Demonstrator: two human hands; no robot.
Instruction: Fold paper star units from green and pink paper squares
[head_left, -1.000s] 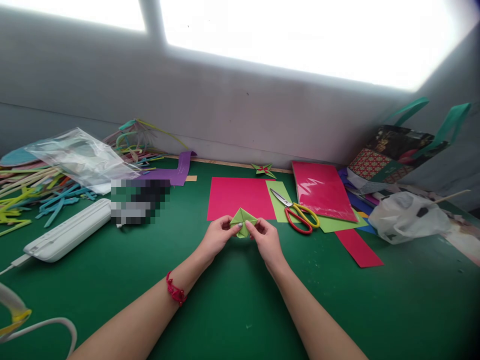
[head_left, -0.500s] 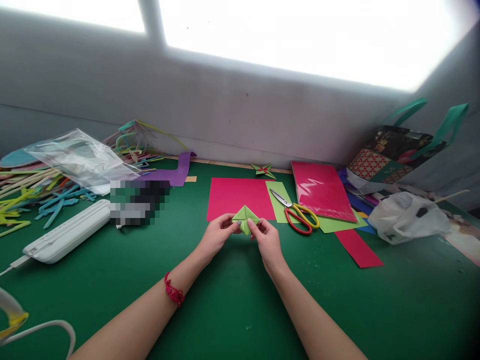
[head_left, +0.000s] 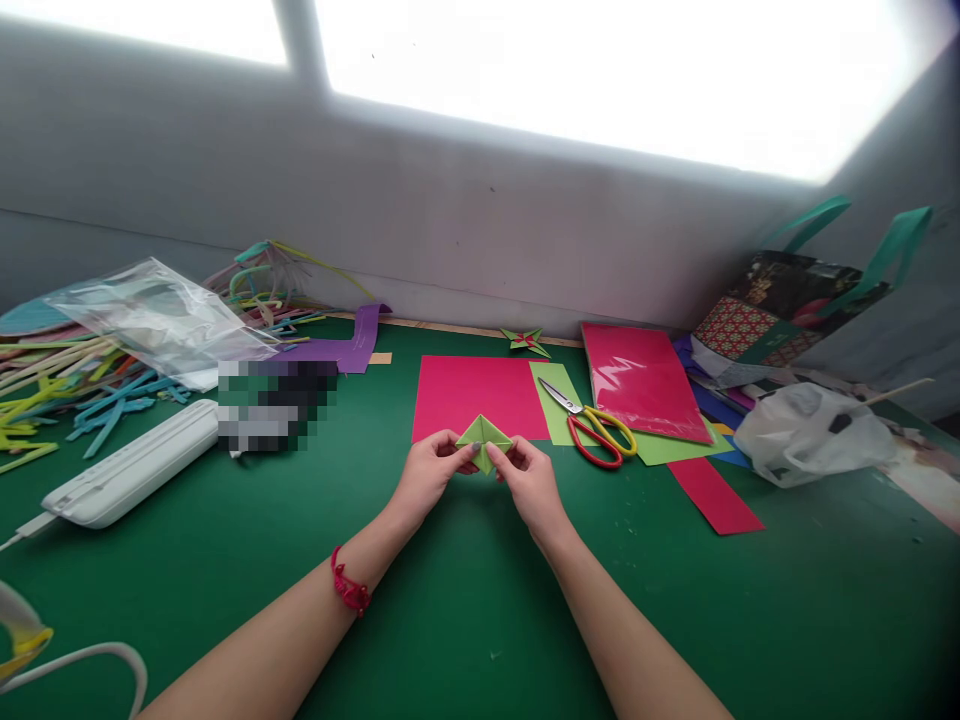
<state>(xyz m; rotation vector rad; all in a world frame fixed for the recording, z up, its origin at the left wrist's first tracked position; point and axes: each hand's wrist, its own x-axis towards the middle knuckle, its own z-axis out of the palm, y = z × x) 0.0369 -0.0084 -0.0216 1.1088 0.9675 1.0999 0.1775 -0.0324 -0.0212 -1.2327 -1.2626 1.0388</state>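
Both hands (head_left: 480, 478) pinch green folded paper (head_left: 484, 437).

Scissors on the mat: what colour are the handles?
The scissors have one red handle and one yellow, seen in the head view.

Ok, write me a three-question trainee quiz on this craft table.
1. True or false: both hands pinch the folded green paper.
2. Which lies nearest the right hand? A) scissors B) plastic bag C) white device
3. Fill in: the left hand has a ____ bracelet at its wrist.

Key: 1 true; 2 A; 3 red.
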